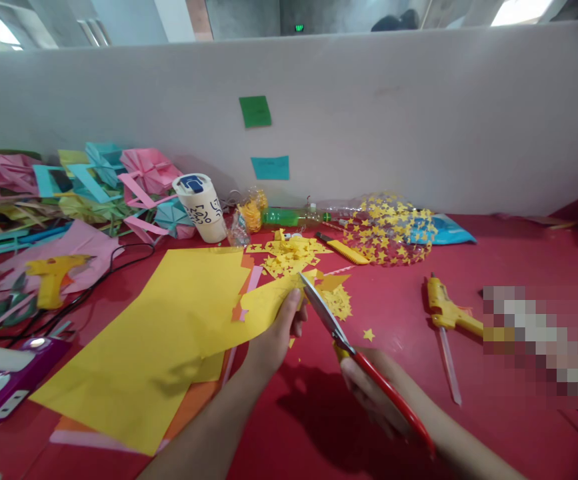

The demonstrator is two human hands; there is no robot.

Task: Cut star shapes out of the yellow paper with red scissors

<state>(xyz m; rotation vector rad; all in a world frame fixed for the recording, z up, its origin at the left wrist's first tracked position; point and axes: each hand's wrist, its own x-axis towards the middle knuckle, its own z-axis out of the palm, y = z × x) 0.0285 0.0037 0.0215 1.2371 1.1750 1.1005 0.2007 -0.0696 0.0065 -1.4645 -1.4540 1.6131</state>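
My left hand (pixel 289 317) is closed on a strip of yellow paper (pixel 263 307), thumb on top, at the middle of the red table. My right hand (pixel 376 387) grips red-handled scissors (pixel 336 328), whose blade tips reach the far end of the strip close to my left thumb. Just beyond lie a heap of yellow paper scraps (pixel 293 253) and a small pile of cut yellow stars (pixel 339 303). One loose star (pixel 369 335) rests apart, right of the scissors. Left of my left hand, large yellow sheets (pixel 139 340) cover orange and pink ones.
Yellow glue guns lie at right (pixel 443 307) and left (pixel 51 277), cables near the left one. Along the back stand a white cup (pixel 201 210), a green bottle (pixel 289 217), a yellow cutter (pixel 346 250) and a star-covered clear bottle (pixel 389 230). A purple power strip (pixel 19 380) sits left.
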